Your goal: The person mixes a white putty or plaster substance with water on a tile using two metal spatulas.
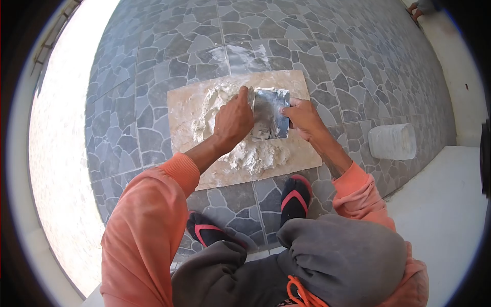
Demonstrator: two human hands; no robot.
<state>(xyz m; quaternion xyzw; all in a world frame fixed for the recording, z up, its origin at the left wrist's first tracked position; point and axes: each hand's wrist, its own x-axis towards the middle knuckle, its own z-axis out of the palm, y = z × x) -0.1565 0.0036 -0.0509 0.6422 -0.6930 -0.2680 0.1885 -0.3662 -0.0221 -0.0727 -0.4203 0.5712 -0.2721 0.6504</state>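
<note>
My right hand (304,118) is closed on the right edge of a flat metal scraper plate (279,115), thumb on top. White paste smears its face. My left hand (235,118) is closed round a small scraper (250,97), mostly hidden by the fingers, with its edge against the plate's left side. Both hands are above a tan board (302,153) lying on the floor. Thick white putty (255,156) is heaped on the board, under and around my hands.
Grey stone-patterned floor tiles (179,36) surround the board, with a white smear (245,56) beyond it. A whitish plastic container (391,141) stands to the right. My feet in flip-flops (295,197) are at the board's near edge. Part of another person (422,7) shows at the far right.
</note>
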